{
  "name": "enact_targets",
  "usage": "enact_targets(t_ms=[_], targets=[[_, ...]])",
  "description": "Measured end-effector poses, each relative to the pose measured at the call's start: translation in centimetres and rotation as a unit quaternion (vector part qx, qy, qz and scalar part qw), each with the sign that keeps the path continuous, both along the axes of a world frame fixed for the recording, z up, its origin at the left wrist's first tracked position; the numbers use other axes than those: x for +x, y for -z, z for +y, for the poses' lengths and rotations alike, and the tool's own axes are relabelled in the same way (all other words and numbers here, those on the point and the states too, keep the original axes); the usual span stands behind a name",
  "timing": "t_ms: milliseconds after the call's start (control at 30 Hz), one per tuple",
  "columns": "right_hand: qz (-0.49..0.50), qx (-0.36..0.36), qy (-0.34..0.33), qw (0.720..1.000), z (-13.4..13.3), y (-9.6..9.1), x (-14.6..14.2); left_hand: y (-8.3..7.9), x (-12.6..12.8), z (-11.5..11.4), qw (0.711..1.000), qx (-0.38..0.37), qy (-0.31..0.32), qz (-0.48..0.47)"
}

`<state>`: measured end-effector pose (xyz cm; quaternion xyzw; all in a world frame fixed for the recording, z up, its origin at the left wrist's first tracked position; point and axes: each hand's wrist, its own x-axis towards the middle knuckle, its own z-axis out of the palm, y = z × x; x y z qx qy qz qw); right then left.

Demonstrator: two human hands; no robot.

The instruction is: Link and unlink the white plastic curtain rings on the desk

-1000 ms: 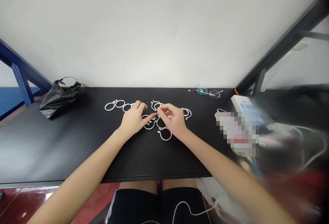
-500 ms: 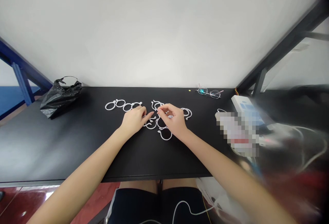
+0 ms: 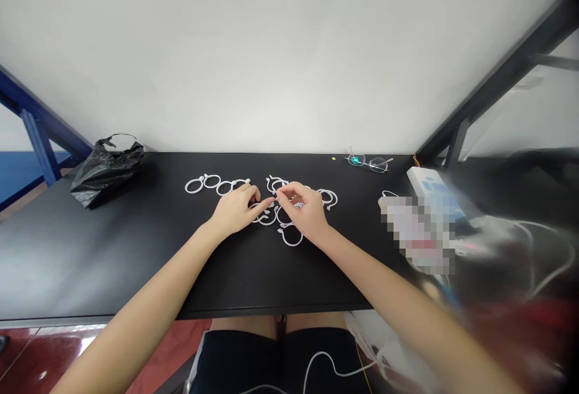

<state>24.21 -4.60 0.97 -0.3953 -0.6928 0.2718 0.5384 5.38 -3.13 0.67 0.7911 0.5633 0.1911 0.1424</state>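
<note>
Several white plastic snap rings, like shower curtain rings, lie on a black table (image 3: 136,249). At the left, a row of closed rings includes this ring (image 3: 194,186); my left hand (image 3: 236,207) partly covers the row's right end. That hand rests low, thumb stretched to the right and apart from its curled fingers. My right hand (image 3: 305,210) is over a cluster of rings, thumb and fingertips pinched together; whatever is between them is too small to make out. Below it lies an open ring (image 3: 292,244). More overlapping open rings (image 3: 332,197) show to its right.
A black plastic bag (image 3: 108,171) sits at the back left. Eyeglasses (image 3: 368,163) lie near the wall, beside a small yellow speck (image 3: 333,158). At the right are a white box (image 3: 425,183), a blurred-out item (image 3: 418,231) and clear plastic with cables.
My left thumb has shifted slightly right, closer to the right fingertips, and the gap to its fingers has widened a little. The right hand and the rings look almost unchanged.
</note>
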Motion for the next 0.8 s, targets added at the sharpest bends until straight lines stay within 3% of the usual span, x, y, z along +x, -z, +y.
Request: enact_targets(t_ms=[233, 333, 567, 800], targets=[[0.004, -0.009, 0.001, 1.000, -0.1, 0.0, 0.1, -1.3, -2.3, 0.6, 0.985, -0.127, 0.108, -0.050], [0.005, -0.010, -0.003, 1.000, -0.2, 0.0, 0.0, -1.1, -2.8, 0.9, 0.982, -0.130, 0.127, -0.059], [0.002, -0.018, 0.002, 1.000, -0.1, -0.2, 0.2, -0.4, -2.9, 1.4, 0.982, -0.102, 0.140, -0.077], [-0.004, -0.027, 0.004, 1.000, 0.1, -0.2, 0.3, -0.7, -2.2, 1.3, 0.967, -0.146, 0.098, -0.186]])
